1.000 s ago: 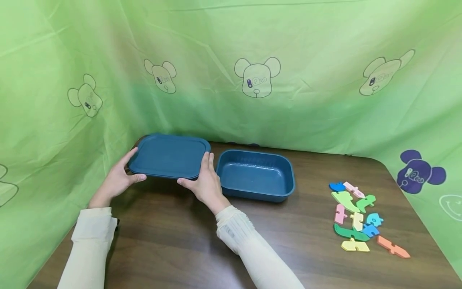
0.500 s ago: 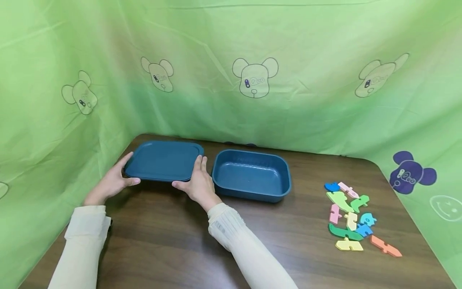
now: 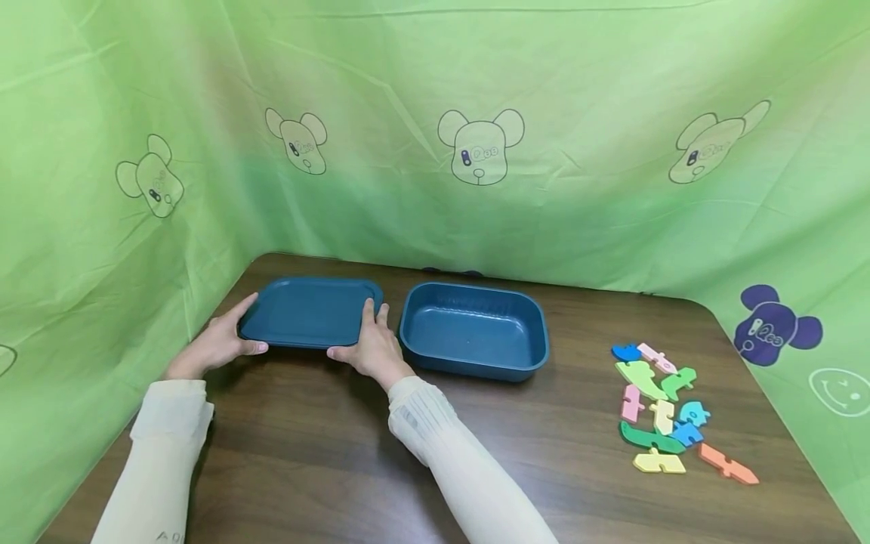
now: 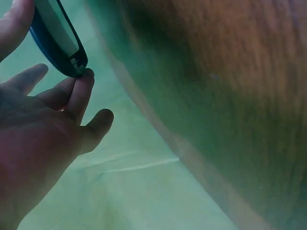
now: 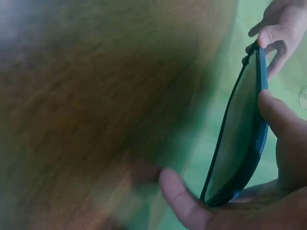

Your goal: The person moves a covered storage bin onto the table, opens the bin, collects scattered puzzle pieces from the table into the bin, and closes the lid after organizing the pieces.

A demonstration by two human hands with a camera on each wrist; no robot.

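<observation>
A dark blue, rounded rectangular lid (image 3: 309, 311) is held level between two hands, close over the left back part of the table. My left hand (image 3: 219, 341) grips its left end, thumb at the front edge and fingers round the side. At the opposite end, my right hand (image 3: 375, 347) holds the right front corner with thumb and fingers. The right wrist view shows the underside of the lid (image 5: 240, 124) with a raised rim, and a gap between it and the table. Just right of the right hand stands a matching deep blue box (image 3: 469, 366), uncovered, with nothing inside.
On the right of the brown wooden table (image 3: 306, 468) lie several flat, colourful puzzle pieces (image 3: 652, 438) in a loose cluster. A green printed curtain (image 3: 381, 204) hangs along the back and both sides, close to the table edges.
The lid has come down toward the table and slightly toward me, both hands keeping their grip. The head view has shifted a little; box and puzzle pieces stay put.
</observation>
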